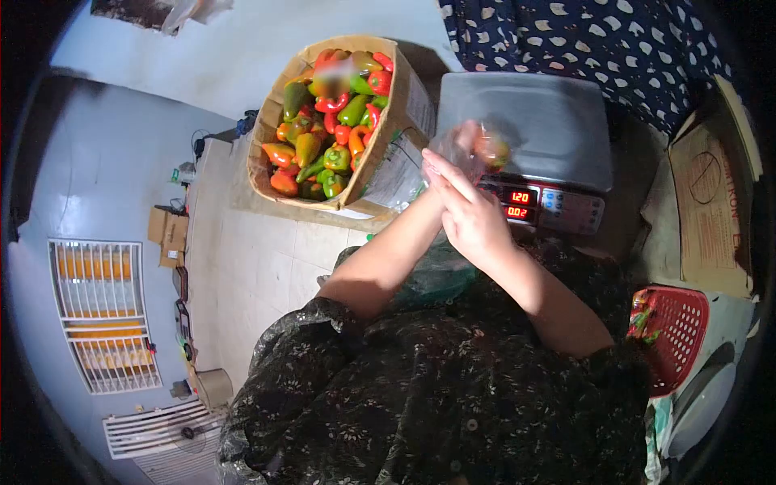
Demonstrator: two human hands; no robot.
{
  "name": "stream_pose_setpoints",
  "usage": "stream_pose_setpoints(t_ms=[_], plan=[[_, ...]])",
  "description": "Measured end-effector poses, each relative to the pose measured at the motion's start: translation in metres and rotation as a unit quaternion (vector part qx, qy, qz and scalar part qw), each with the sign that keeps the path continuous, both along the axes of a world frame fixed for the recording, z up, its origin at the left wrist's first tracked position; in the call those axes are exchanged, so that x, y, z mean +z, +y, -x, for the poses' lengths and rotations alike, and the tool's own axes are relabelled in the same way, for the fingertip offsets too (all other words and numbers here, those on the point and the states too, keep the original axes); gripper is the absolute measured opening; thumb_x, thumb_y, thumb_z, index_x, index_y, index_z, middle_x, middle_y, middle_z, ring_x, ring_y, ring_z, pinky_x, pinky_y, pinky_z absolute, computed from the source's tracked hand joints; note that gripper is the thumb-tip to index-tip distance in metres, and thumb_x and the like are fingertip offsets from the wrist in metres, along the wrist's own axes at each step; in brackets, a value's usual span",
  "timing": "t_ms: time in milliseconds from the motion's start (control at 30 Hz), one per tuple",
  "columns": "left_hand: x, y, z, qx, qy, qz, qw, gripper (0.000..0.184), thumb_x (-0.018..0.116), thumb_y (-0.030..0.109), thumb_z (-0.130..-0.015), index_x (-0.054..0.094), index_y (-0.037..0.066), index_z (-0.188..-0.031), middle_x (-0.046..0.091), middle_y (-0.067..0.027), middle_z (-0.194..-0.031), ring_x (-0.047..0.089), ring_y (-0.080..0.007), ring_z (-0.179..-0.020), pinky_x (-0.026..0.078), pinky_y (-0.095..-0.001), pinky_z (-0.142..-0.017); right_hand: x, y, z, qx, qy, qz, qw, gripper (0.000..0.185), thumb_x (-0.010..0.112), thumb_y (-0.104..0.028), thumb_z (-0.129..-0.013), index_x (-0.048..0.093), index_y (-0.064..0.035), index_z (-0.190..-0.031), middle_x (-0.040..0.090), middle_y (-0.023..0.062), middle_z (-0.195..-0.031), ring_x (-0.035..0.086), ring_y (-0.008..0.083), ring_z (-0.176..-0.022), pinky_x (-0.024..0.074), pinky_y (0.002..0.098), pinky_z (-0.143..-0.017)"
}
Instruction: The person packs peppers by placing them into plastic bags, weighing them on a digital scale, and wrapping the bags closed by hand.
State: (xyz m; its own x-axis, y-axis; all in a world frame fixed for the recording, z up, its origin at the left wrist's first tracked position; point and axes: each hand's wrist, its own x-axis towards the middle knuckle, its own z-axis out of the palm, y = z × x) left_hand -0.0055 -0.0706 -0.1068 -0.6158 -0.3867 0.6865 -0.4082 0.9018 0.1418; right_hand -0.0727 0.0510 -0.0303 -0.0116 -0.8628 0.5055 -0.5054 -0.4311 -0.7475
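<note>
My left hand (459, 139) is blurred and wrapped in a clear plastic bag (446, 152). Its fingers close around a red-and-green bell pepper (494, 151), just over the front left part of a digital scale (558, 133). Crossing over my left wrist, my right hand (471, 214) has its index and middle fingers along the bag's edge, pinching the plastic; its thumb is hidden. Red digits glow on the scale's display (519, 204). To the left of both hands stands a tall carton (396, 149) full of red, green and orange peppers (335, 133).
Dark patterned cloth (582, 40) hangs behind the scale. On the right are a cardboard box (711, 210), a red perforated basket (677, 343) with colourful packets, and a pale round basin (705, 404). A green translucent bag (436, 279) lies against my front. Tiled floor (259, 267) shows at left.
</note>
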Motion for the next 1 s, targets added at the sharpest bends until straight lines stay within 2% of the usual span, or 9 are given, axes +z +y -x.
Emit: stream_pose_setpoints(t_ms=[133, 433, 500, 533, 600, 667, 700, 767, 1000], plan=[[-0.011, 0.01, 0.008, -0.031, 0.164, -0.337, 0.927, 0.055, 0.076, 0.024, -0.071, 0.047, 0.0, -0.112, 0.053, -0.0126, -0.103, 0.055, -0.0282, -0.089, 0.048, -0.0373, -0.075, -0.009, -0.007, 0.005, -0.015, 0.018, 0.027, 0.999, 0.051, 0.05, 0.0, -0.076, 0.05, -0.0028, -0.127, 0.039, 0.0041, -0.14, 0.059, 0.0255, -0.104, 0.0501, 0.0345, -0.085], [-0.016, -0.005, 0.006, 0.002, 0.164, -0.304, 0.938, 0.063, 0.076, 0.023, -0.074, 0.042, 0.003, -0.122, 0.052, -0.0149, -0.11, 0.055, -0.0263, -0.096, 0.049, -0.0369, -0.079, -0.007, 0.003, -0.006, 0.029, 0.057, -0.014, 0.998, 0.056, 0.052, -0.003, -0.075, 0.046, -0.0058, -0.131, 0.036, 0.0009, -0.143, 0.063, 0.0235, -0.087, 0.0532, 0.0357, -0.07], [0.026, 0.012, 0.019, 0.02, 0.32, -0.608, 0.726, 0.067, 0.079, 0.019, -0.07, 0.042, 0.006, -0.124, 0.056, -0.0155, -0.107, 0.054, -0.0284, -0.102, 0.046, -0.0431, -0.083, -0.012, 0.001, -0.008, 0.021, 0.039, 0.026, 0.999, 0.055, 0.052, -0.002, -0.075, 0.047, -0.0057, -0.13, 0.036, 0.001, -0.143, 0.064, 0.0236, -0.082, 0.0538, 0.0357, -0.067], [0.017, 0.004, 0.011, 0.024, 0.238, -0.583, 0.776, 0.079, 0.079, 0.019, -0.071, 0.031, 0.003, -0.132, 0.051, -0.0196, -0.114, 0.055, -0.0303, -0.1, 0.048, -0.0434, -0.081, -0.012, 0.0, -0.008, 0.013, 0.038, 0.036, 0.999, 0.055, 0.053, -0.002, -0.075, 0.047, -0.0055, -0.129, 0.036, 0.0013, -0.143, 0.064, 0.0237, -0.082, 0.0537, 0.0357, -0.067], [0.005, 0.0, 0.01, -0.054, 0.19, -0.185, 0.963, 0.082, 0.078, 0.021, -0.072, 0.028, 0.005, -0.135, 0.042, -0.0215, -0.122, 0.053, -0.0284, -0.104, 0.048, -0.0404, -0.084, -0.012, -0.002, -0.007, 0.007, 0.026, 0.056, 0.998, 0.055, 0.053, -0.001, -0.074, 0.048, -0.0053, -0.129, 0.037, 0.0018, -0.142, 0.064, 0.0242, -0.081, 0.0535, 0.0357, -0.067], [0.002, -0.012, 0.013, -0.123, 0.16, 0.062, 0.977, 0.083, 0.074, 0.017, -0.074, 0.025, 0.008, -0.14, 0.036, -0.0198, -0.127, 0.047, -0.0277, -0.111, 0.047, -0.0386, -0.087, -0.012, -0.004, -0.006, 0.008, 0.002, 0.077, 0.997, 0.054, 0.052, -0.001, -0.074, 0.048, -0.005, -0.128, 0.038, 0.0022, -0.142, 0.064, 0.0248, -0.081, 0.0534, 0.0357, -0.068], [0.002, -0.01, 0.014, -0.154, 0.238, -0.204, 0.937, 0.083, 0.073, 0.016, -0.074, 0.024, 0.008, -0.14, 0.037, -0.0192, -0.127, 0.047, -0.027, -0.11, 0.046, -0.0383, -0.087, -0.011, -0.003, -0.005, 0.015, 0.01, 0.057, 0.998, 0.054, 0.052, -0.001, -0.075, 0.048, -0.0049, -0.128, 0.038, 0.0024, -0.142, 0.064, 0.0251, -0.082, 0.0535, 0.0357, -0.068], [0.0, -0.002, 0.014, -0.177, 0.332, -0.669, 0.641, 0.083, 0.072, 0.013, -0.074, 0.023, 0.009, -0.141, 0.037, -0.0181, -0.127, 0.047, -0.0256, -0.109, 0.046, -0.0377, -0.087, -0.007, 0.001, -0.004, 0.029, 0.026, 0.015, 0.999, 0.052, 0.052, 0.0, -0.075, 0.049, -0.0046, -0.128, 0.039, 0.0029, -0.141, 0.064, 0.0257, -0.084, 0.0536, 0.0357, -0.07], [0.028, 0.016, 0.004, -0.156, 0.126, -0.544, 0.815, 0.055, 0.071, 0.012, -0.074, 0.035, 0.008, -0.116, 0.055, -0.011, -0.095, 0.056, -0.0154, -0.082, 0.048, -0.028, -0.076, -0.016, -0.001, -0.01, 0.031, 0.023, 0.062, 0.997, 0.053, 0.051, -0.002, -0.076, 0.048, -0.0044, -0.129, 0.037, 0.0033, -0.142, 0.064, 0.0245, -0.08, 0.0536, 0.0347, -0.066]])
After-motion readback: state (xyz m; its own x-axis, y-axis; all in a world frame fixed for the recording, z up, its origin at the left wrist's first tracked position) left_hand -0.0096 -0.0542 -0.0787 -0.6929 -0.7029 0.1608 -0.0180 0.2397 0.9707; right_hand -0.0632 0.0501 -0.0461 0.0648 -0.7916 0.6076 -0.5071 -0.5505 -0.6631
